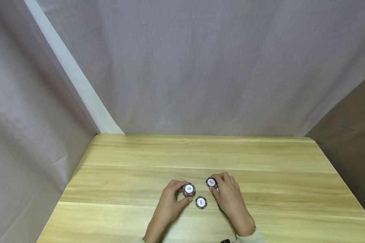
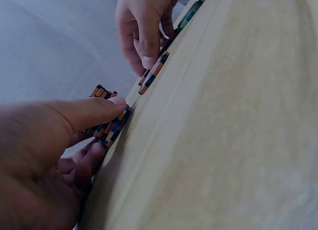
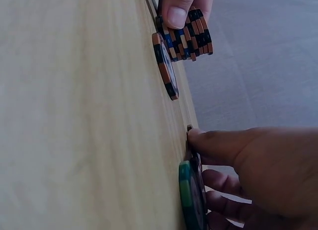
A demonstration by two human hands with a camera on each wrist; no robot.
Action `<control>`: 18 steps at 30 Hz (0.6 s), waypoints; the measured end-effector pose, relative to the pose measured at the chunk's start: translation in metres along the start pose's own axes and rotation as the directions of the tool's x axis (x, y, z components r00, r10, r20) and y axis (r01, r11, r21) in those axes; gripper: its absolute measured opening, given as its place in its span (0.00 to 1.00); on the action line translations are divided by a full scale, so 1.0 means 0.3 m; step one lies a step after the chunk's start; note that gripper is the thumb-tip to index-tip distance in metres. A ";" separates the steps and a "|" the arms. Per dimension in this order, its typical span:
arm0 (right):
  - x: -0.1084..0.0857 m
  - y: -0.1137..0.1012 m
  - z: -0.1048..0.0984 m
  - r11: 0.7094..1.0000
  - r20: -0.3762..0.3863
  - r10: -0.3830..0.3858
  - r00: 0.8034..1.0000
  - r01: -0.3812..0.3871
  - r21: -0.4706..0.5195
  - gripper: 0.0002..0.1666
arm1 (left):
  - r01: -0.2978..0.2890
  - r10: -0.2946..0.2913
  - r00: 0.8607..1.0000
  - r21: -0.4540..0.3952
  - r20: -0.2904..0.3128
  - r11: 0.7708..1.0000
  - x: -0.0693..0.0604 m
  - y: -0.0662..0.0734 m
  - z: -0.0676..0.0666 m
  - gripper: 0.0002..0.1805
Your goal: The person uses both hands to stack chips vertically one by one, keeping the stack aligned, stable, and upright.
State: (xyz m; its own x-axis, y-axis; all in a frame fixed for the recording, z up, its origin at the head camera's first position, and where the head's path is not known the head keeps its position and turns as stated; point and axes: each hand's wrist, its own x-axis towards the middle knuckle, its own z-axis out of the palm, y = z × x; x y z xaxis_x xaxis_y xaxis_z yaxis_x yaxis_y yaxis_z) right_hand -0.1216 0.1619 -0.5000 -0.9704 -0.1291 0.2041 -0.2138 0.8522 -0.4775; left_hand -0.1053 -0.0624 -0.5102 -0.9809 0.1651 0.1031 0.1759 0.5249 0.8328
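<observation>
A left hand, thumb and fingers bent partway, holds a stack of poker chips by its sides on a wooden table; the top chip reads 100, and the edges show orange and black, with blue low down, nearest the tabletop. Just beside that hand's thumb, toward the right hand, a loose chip marked 100 lies flat. Farther right, a dark-rimmed chip lies at the tips of the right hand, pinched between a bent thumb and forefinger. A white-centered chip peeks out from under that hand, mostly hidden, while a green chip lies beneath its palm side. Gray cloth hangs beyond both hands; a pale sleeve covers the right wrist.
</observation>
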 end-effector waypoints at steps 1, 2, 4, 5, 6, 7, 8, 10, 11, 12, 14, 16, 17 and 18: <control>0.000 -0.002 0.003 1.000 -0.003 -0.008 1.000 0.008 -0.006 0.23 | -0.002 0.002 1.000 0.003 0.000 1.000 -0.001 -0.003 -0.002 0.26; 0.003 -0.005 0.005 1.000 -0.004 -0.018 1.000 0.018 -0.011 0.23 | 0.004 -0.004 1.000 0.004 -0.001 1.000 -0.003 -0.005 -0.004 0.26; 0.009 -0.006 0.010 0.999 -0.004 -0.032 0.999 0.032 -0.018 0.22 | 0.008 -0.008 1.000 0.008 -0.008 1.000 -0.004 -0.008 -0.007 0.26; 0.013 -0.006 0.012 0.999 -0.004 -0.038 0.999 0.038 -0.022 0.22 | 0.009 -0.009 1.000 0.008 -0.010 1.000 -0.004 -0.009 -0.008 0.26; 0.017 -0.005 0.015 0.999 -0.003 -0.043 0.999 0.043 -0.023 0.21 | 0.010 -0.010 1.000 0.008 -0.012 1.000 -0.004 -0.010 -0.008 0.26; 0.019 -0.005 0.015 0.999 -0.004 -0.049 0.999 0.049 -0.023 0.20 | 0.011 -0.011 1.000 0.009 -0.015 1.000 -0.004 -0.011 -0.008 0.26; 0.021 -0.003 0.016 0.998 -0.007 -0.058 0.998 0.057 -0.019 0.20 | 0.013 -0.013 1.000 0.008 -0.015 1.000 -0.004 -0.011 -0.007 0.26; 0.023 0.001 0.015 0.997 -0.018 -0.070 0.997 0.070 -0.009 0.19 | 0.013 -0.013 1.000 0.006 -0.017 1.000 -0.003 -0.010 -0.006 0.26; 0.024 0.003 0.014 0.997 -0.026 -0.078 0.997 0.077 -0.006 0.18 | 0.012 -0.012 1.000 0.004 -0.019 1.000 -0.002 -0.009 -0.005 0.26; 0.026 0.005 0.012 0.997 -0.031 -0.080 0.996 0.080 -0.001 0.17 | 0.011 -0.011 1.000 0.004 -0.020 1.000 -0.002 -0.008 -0.003 0.26; 0.028 0.010 0.005 0.997 -0.042 -0.077 0.996 0.078 0.016 0.16 | 0.008 -0.008 1.000 0.002 -0.024 1.000 0.001 -0.004 0.001 0.26; 0.030 0.015 -0.005 0.998 -0.049 -0.066 0.997 0.067 0.020 0.16 | 0.001 -0.001 1.000 -0.003 -0.027 1.000 0.006 0.001 0.008 0.26; 0.031 0.017 -0.011 0.998 -0.053 -0.060 0.997 0.061 0.025 0.15 | -0.004 0.004 1.000 -0.005 -0.027 1.000 0.009 0.005 0.011 0.26; 0.032 0.018 -0.017 0.998 -0.056 -0.056 0.997 0.058 0.032 0.16 | -0.006 0.006 1.000 -0.009 -0.025 1.000 0.012 0.009 0.015 0.26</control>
State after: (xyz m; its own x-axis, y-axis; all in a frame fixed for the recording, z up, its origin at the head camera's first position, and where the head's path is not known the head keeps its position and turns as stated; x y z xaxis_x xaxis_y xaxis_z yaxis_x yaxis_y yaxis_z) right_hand -0.1315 0.1679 -0.4962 -0.9491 -0.1480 0.2779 -0.2730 0.8265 -0.4923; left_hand -0.1079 -0.0567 -0.5102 -0.9816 0.1470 0.1218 0.1812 0.5164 0.8370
